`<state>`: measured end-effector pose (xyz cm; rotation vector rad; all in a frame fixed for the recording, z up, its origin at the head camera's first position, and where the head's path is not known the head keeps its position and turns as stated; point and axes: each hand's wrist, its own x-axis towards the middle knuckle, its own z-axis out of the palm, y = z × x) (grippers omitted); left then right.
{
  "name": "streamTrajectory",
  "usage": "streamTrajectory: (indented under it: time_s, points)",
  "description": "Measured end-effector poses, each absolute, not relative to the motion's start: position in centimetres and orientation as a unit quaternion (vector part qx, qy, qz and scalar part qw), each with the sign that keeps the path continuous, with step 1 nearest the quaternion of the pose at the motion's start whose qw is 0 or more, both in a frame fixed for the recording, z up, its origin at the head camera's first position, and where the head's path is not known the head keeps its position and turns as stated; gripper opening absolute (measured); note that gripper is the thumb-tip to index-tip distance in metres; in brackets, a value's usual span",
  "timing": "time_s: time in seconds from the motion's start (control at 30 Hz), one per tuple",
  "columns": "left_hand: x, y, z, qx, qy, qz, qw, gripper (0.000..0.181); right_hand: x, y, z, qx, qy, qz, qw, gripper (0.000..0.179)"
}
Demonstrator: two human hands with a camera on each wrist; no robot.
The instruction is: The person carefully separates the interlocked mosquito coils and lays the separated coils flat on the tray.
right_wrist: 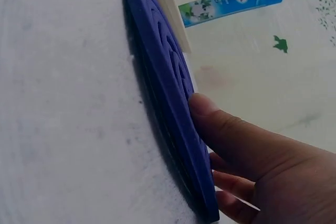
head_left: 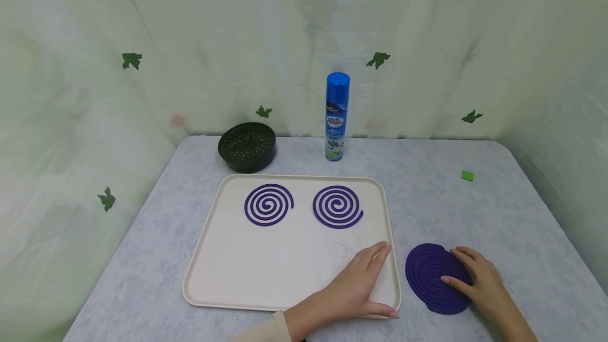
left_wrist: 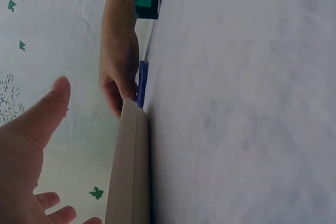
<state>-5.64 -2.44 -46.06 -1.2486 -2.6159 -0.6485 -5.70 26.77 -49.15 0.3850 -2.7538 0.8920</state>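
My right hand (head_left: pixel 484 285) holds a flat purple double mosquito coil (head_left: pixel 429 273) at its right edge on the table. The thumb lies over the coil's top and the other fingers are at its rim, as the right wrist view also shows. My left hand (head_left: pixel 349 285) is over the front right of a white tray (head_left: pixel 266 273), its thumb and fingers extended and spread, with nothing held. Two loosely wound purple coils, a left one (head_left: pixel 268 205) and a right one (head_left: pixel 338 204), lie side by side along the tray's back.
Behind the tray stands a round dark green slotted container (head_left: pixel 248 144) at the left. A blue spray can (head_left: pixel 336 117) is upright near the table's back edge. A small green piece (head_left: pixel 467 176) lies at the back right. A patterned curtain (head_left: pixel 266 57) hangs behind the table.
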Motion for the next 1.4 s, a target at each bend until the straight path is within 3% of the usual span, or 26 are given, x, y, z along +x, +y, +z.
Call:
streamTrajectory:
  time_s: [0.33, 0.53, 0.67, 0.9, 1.1, 1.4]
  points:
    - [-5.7, 0.0, -47.4, -0.408, -0.886, -0.214, 0.049, 0.113, -5.4, 26.2, -49.0, 0.068, -0.915, 0.394, 0.059, 0.062]
    - [-5.7, 0.4, -47.7, -0.4, -0.891, -0.212, 0.024, 0.113, -5.2, 26.2, -48.6, 0.121, -0.803, 0.583, 0.009, 0.052]
    - [-5.7, 0.4, -47.3, -0.4, -0.884, -0.243, -0.011, 0.107, -5.2, 25.9, -48.0, 0.14, -0.764, 0.63, -0.008, 0.049]
    - [-6.4, -0.3, -45.3, -0.386, -0.841, -0.38, 0.001, 0.083, -5.6, 24.4, -45.4, 0.127, -0.77, 0.624, 0.028, 0.051]
    - [-7.6, -1.4, -43.1, -0.348, -0.772, -0.531, 0.023, 0.06, -6.9, 21.9, -42.7, 0.177, -0.735, 0.65, 0.077, 0.053]
    - [-8.9, -4.3, -38.7, -0.235, -0.716, -0.657, -0.005, 0.04, -9.3, 17.4, -40.4, 0.197, -0.714, 0.664, 0.106, 0.054]
